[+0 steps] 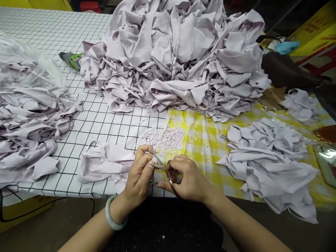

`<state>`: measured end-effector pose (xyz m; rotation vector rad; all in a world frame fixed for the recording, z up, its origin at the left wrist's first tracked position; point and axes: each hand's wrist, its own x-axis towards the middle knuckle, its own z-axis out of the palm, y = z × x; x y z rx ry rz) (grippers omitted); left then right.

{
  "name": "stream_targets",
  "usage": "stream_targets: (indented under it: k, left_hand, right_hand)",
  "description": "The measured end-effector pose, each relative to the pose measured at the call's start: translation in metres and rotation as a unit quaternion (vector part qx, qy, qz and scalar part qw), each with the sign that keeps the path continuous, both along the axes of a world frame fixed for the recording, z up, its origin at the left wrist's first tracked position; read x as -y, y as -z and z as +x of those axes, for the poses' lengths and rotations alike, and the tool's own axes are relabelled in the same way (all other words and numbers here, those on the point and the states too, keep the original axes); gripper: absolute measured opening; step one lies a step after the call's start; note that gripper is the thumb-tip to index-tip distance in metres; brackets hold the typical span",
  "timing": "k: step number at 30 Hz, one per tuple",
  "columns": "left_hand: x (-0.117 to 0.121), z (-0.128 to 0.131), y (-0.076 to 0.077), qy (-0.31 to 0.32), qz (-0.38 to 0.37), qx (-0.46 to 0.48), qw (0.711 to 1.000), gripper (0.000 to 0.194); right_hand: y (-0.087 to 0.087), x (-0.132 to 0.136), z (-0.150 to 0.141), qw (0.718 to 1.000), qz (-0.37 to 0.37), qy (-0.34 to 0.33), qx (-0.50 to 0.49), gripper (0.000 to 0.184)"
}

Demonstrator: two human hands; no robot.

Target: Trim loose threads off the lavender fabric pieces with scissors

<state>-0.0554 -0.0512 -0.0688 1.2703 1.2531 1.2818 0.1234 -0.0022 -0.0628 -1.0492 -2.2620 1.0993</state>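
Two bare hands meet at the near edge of the worktop [91,119], which is spread with white black-gridded cloth on the left and yellow-and-white checked cloth on the right. The left hand [138,176] has its grip closed, thumb and fingers pinching a small edge of pale lilac fabric [154,159]. The right hand [193,178] has its grip curled through the bronze-coloured handles of metal scissors [168,169], whose parted blades point left, with that edge between them. Just beyond lie scattered pale lilac snippets [170,139]. A crumpled lilac cloth [101,162] lies just left of the left hand; a large lilac fabric heap [181,45] rises on the far side.
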Motion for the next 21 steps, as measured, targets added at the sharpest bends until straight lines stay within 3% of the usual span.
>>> stream_targets:
  k: [21]
  left_hand:
    - [-0.0011, 0.005, 0.0042, 0.057, 0.031, 0.015, 0.998, 0.025]
  right_hand:
    - [0.0035, 0.0005, 0.003, 0.999, -0.002, 0.026, -0.026, 0.053]
